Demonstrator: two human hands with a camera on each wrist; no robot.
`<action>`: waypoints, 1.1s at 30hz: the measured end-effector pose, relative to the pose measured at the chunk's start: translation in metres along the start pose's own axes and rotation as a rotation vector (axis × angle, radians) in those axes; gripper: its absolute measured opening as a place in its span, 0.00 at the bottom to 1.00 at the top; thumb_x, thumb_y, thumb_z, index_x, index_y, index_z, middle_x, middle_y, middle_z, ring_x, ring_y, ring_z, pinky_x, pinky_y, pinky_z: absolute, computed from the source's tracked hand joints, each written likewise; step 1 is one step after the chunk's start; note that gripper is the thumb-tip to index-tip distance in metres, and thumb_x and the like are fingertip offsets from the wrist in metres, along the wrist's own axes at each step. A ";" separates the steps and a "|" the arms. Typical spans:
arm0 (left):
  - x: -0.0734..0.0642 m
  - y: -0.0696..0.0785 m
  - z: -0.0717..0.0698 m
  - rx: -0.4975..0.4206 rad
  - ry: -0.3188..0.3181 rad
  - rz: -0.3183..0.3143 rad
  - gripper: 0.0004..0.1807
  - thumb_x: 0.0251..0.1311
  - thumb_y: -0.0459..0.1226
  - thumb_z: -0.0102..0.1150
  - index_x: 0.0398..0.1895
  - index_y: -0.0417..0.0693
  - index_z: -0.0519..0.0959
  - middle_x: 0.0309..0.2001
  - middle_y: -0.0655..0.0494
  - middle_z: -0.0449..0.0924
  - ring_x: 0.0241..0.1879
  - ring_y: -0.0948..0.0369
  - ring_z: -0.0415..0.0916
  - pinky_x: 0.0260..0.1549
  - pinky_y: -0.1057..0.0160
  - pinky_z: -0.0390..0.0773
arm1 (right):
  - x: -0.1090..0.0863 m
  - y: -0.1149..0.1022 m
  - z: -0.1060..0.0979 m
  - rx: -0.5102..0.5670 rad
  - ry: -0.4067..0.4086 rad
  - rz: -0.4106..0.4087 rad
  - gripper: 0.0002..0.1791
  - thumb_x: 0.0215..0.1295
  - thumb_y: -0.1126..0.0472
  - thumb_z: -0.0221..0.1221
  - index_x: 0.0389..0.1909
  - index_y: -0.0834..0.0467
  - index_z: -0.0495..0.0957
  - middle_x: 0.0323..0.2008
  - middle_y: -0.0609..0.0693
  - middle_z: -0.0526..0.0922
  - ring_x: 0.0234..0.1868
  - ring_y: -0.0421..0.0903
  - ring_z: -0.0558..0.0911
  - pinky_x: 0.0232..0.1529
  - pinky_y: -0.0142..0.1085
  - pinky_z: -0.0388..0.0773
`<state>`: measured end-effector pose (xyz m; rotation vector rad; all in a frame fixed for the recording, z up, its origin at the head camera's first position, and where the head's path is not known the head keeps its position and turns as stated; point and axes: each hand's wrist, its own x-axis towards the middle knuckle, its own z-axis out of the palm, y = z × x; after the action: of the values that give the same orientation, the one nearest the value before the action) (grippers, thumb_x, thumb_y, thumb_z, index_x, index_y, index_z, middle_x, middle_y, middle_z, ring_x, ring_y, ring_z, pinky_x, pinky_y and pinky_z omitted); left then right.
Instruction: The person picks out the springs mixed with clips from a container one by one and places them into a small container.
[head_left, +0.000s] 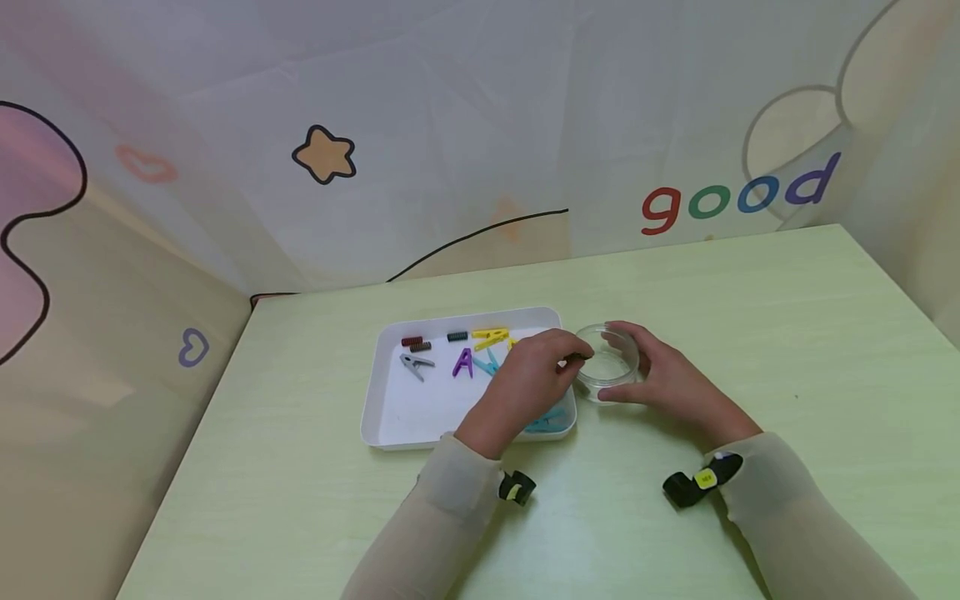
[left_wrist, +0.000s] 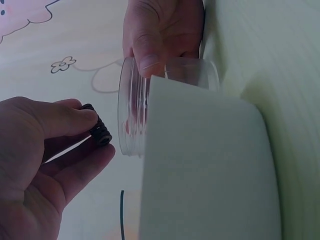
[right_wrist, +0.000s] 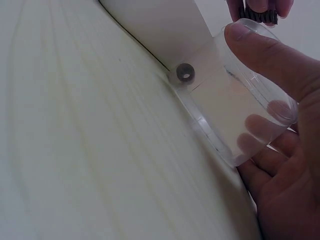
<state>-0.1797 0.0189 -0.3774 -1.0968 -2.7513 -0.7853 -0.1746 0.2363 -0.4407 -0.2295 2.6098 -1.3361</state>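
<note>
My left hand (head_left: 528,379) pinches a small dark coil spring (left_wrist: 98,127) between thumb and fingers, above the tray's right edge and beside the jar's open mouth. My right hand (head_left: 667,379) grips the clear round jar (head_left: 592,390) from the right, thumb on the near side and fingers behind. In the right wrist view the jar leans towards the left hand, and a dark ring-shaped piece (right_wrist: 185,72), perhaps a spring seen end-on, shows near its base. The white tray (head_left: 408,417) stands left of the jar, partly hidden under the left hand.
Inside the tray lie a reddish spring (head_left: 412,341), a brown spring (head_left: 421,347), a dark spring (head_left: 457,337), a grey clip (head_left: 415,364), a purple clip (head_left: 462,362), and yellow clips (head_left: 491,335) and light blue clips (head_left: 551,423). A printed cloth hangs behind the table (head_left: 262,500).
</note>
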 end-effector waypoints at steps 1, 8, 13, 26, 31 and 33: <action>0.000 0.000 0.000 0.004 0.000 0.008 0.10 0.65 0.35 0.58 0.47 0.49 0.83 0.47 0.59 0.84 0.48 0.65 0.80 0.51 0.73 0.77 | 0.000 0.000 0.000 -0.003 0.001 0.001 0.55 0.48 0.38 0.71 0.74 0.43 0.51 0.73 0.51 0.61 0.73 0.58 0.59 0.68 0.59 0.62; 0.003 0.001 0.001 0.019 -0.047 0.034 0.10 0.66 0.36 0.57 0.48 0.50 0.83 0.47 0.61 0.84 0.51 0.65 0.78 0.55 0.72 0.75 | 0.000 0.000 -0.001 0.003 0.006 -0.004 0.54 0.48 0.39 0.71 0.73 0.41 0.52 0.72 0.51 0.62 0.73 0.57 0.60 0.68 0.58 0.63; 0.004 0.002 0.003 0.054 -0.081 0.047 0.11 0.66 0.35 0.57 0.49 0.50 0.83 0.49 0.60 0.83 0.54 0.63 0.77 0.57 0.71 0.74 | -0.001 -0.001 -0.003 0.011 0.008 -0.007 0.54 0.48 0.38 0.71 0.73 0.42 0.52 0.72 0.52 0.62 0.72 0.58 0.61 0.67 0.59 0.63; 0.005 0.000 0.008 0.123 -0.091 0.123 0.10 0.65 0.34 0.57 0.47 0.50 0.83 0.49 0.60 0.83 0.55 0.63 0.76 0.59 0.72 0.73 | 0.000 0.000 -0.001 0.024 0.003 -0.006 0.53 0.48 0.40 0.71 0.73 0.42 0.52 0.72 0.52 0.61 0.72 0.58 0.61 0.67 0.59 0.63; 0.005 0.001 0.009 0.119 -0.100 0.133 0.10 0.65 0.33 0.58 0.47 0.50 0.83 0.48 0.60 0.83 0.55 0.62 0.76 0.59 0.71 0.73 | -0.003 -0.002 -0.002 0.033 0.002 -0.010 0.53 0.49 0.41 0.71 0.73 0.42 0.53 0.72 0.52 0.62 0.72 0.58 0.62 0.67 0.59 0.64; 0.005 0.002 0.009 0.122 -0.108 0.134 0.10 0.65 0.34 0.57 0.47 0.50 0.83 0.48 0.61 0.83 0.55 0.63 0.76 0.59 0.71 0.72 | -0.004 -0.003 -0.002 0.036 0.001 -0.009 0.53 0.49 0.41 0.71 0.73 0.42 0.53 0.72 0.53 0.62 0.72 0.58 0.62 0.67 0.58 0.64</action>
<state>-0.1814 0.0276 -0.3830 -1.3173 -2.7329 -0.5503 -0.1716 0.2373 -0.4366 -0.2362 2.5862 -1.3846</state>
